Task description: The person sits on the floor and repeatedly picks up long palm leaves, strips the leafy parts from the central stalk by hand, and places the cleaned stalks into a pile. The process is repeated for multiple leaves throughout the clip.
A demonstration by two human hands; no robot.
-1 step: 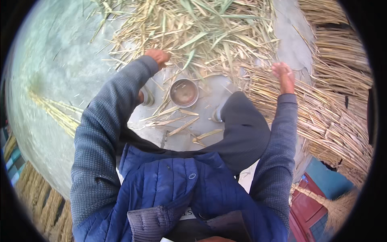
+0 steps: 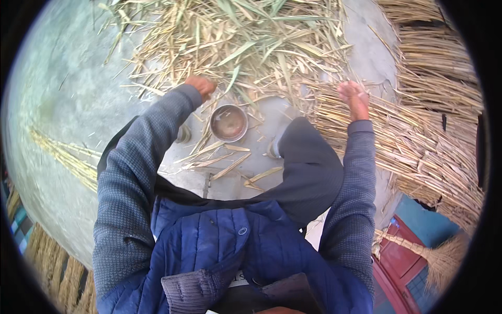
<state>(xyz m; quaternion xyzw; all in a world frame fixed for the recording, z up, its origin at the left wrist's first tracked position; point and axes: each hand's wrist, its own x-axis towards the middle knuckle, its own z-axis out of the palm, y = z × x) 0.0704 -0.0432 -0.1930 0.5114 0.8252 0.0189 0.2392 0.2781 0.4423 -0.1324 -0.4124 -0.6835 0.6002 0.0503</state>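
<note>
My left hand [image 2: 201, 87] is at the near edge of a loose heap of dry stalks and leaves [image 2: 251, 42]. Its fingers are curled in, and whatever they might hold is hidden. A round metal bowl [image 2: 228, 123] with a little murky liquid sits on the ground, just to the right of and nearer than that hand. Over the far left part of a long bundle of dry reed stalks [image 2: 397, 133] is my right hand [image 2: 354, 98], its fingers bent and slightly blurred. I cannot make out what is between them.
More stalk bundles [image 2: 439, 63] lie at the far right. Loose leaf strips [image 2: 227, 165] are scattered between my feet. A thin sheaf [image 2: 65, 154] lies on the concrete at left. Near right are a straw broom [image 2: 444, 261] and a red wooden piece [image 2: 397, 251].
My left hand has come slightly nearer the bowl, and my left knee now shows outside the left forearm. The whole view has shifted a little; the right hand stays over the reed bundle.
</note>
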